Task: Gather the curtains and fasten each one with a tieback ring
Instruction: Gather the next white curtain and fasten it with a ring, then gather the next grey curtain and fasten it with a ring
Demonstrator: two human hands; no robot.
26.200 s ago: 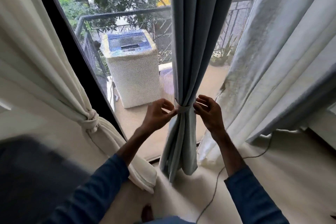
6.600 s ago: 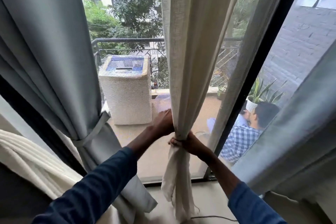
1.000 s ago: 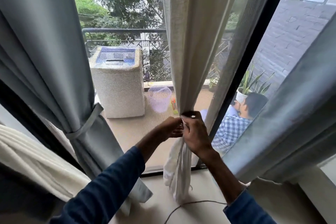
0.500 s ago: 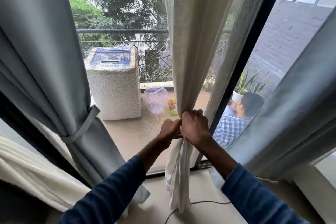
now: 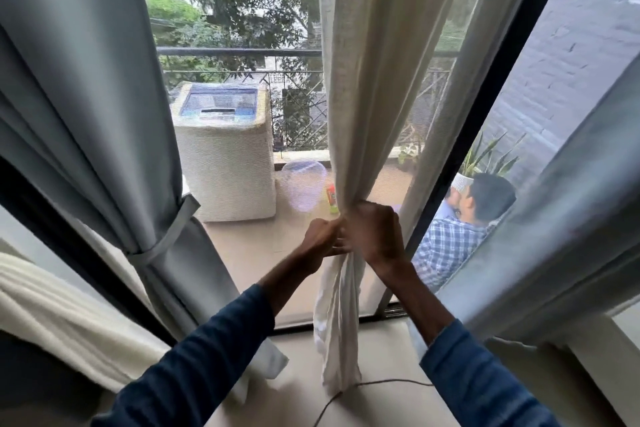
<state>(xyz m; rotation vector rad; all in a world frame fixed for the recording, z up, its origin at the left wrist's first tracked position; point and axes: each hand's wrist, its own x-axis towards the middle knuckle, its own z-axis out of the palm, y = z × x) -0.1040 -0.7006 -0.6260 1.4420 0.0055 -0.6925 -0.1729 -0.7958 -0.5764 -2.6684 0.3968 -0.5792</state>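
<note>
**At the balcony window: cream curtain bunched, tie not yet seen**

At the middle of the glass, the cream curtain (image 5: 360,107) hangs from above and narrows to a tight neck where I hold it. My right hand (image 5: 375,236) is a fist closed round the gathered cloth, knuckles up. My left hand (image 5: 320,241) is pressed against it from the left, fingers curled in at the same neck. Hands together, touching. Whether a tieback is between them I cannot tell; the fingers hide it.

Below the grip the tail of the curtain falls loose and crumpled to the floor, just beside a thin cable (image 5: 367,388).

To the left, the grey curtain (image 5: 79,97) is already cinched by its band (image 5: 166,236).

Handling, as I judge it: light, loosely woven cloth, soft, no stiffness. It compresses easily and will spring back open if the fist slackens. Not slippery, so the folds should hold under a band. Best hold is right at the neck, all pleats inside one fist, leaving the other hand free to work the fastening.
</note>
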